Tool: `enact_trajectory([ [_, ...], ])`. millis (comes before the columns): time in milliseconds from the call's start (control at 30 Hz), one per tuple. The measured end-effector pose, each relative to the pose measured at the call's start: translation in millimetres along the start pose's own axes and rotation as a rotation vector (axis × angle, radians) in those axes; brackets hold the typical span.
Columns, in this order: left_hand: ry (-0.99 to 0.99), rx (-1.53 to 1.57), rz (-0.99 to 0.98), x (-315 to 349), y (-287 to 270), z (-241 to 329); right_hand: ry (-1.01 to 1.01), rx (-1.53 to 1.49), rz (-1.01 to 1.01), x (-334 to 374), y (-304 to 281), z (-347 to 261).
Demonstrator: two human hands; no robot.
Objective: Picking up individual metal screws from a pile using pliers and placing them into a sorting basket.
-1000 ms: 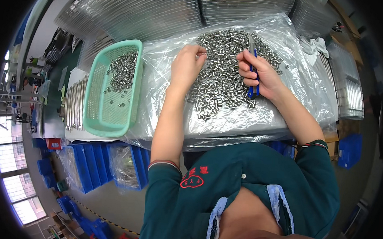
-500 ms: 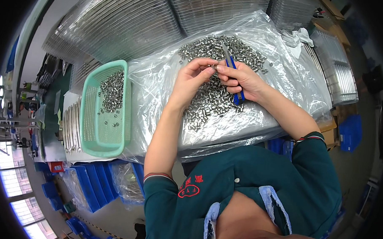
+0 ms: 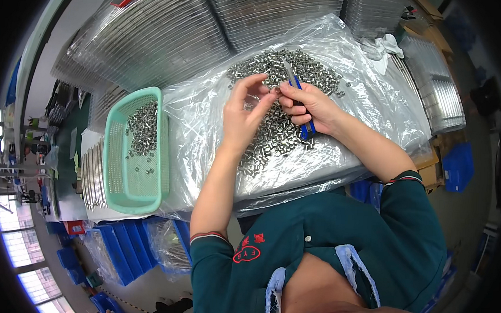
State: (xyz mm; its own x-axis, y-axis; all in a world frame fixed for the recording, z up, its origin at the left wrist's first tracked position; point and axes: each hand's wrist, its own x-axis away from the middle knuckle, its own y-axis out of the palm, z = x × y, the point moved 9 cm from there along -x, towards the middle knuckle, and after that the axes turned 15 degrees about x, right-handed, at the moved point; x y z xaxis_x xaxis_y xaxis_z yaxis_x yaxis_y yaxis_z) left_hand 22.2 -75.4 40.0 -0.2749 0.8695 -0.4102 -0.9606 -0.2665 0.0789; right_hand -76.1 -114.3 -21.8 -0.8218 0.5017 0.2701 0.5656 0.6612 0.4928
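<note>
Stacks of clear ribbed plastic trays [image 3: 144,45] rise beyond the hands, at the back of a work surface covered in crinkled clear plastic sheeting [image 3: 199,119]. Beneath and around the grip spreads a loose heap of small metal sleeves [image 3: 270,140]; well to its left, a pale green perforated basket [image 3: 163,170] holds more of them.

The likeliest harm is a cut: the bare blade of the blue-handled utility knife [image 3: 306,127] points away from the body, close to the left fingertips, so a slip or a twist of the wrist could nick them. A loose pinch could also drop the single sleeve [image 3: 277,90] back among the others.

The right hand [image 3: 315,106] has its fingers curled around the knife, thumb and forefinger meeting at that sleeve. The left hand [image 3: 241,116] is partly spread, a narrow gap between forefinger and thumb, the thumb tip at the sleeve; whether it bears any of the hold, I cannot tell.
</note>
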Motion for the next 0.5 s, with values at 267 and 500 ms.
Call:
enact_trajectory([
  [267, -0.069, 0.245, 0.212, -3, -27, 0, 0.035, -0.037, -0.043, 1, 6, -1],
  [500, 0.14, -0.178, -0.079, 1, 9, 15, 0.018, -0.018, -0.046, 1, 2, 2],
])
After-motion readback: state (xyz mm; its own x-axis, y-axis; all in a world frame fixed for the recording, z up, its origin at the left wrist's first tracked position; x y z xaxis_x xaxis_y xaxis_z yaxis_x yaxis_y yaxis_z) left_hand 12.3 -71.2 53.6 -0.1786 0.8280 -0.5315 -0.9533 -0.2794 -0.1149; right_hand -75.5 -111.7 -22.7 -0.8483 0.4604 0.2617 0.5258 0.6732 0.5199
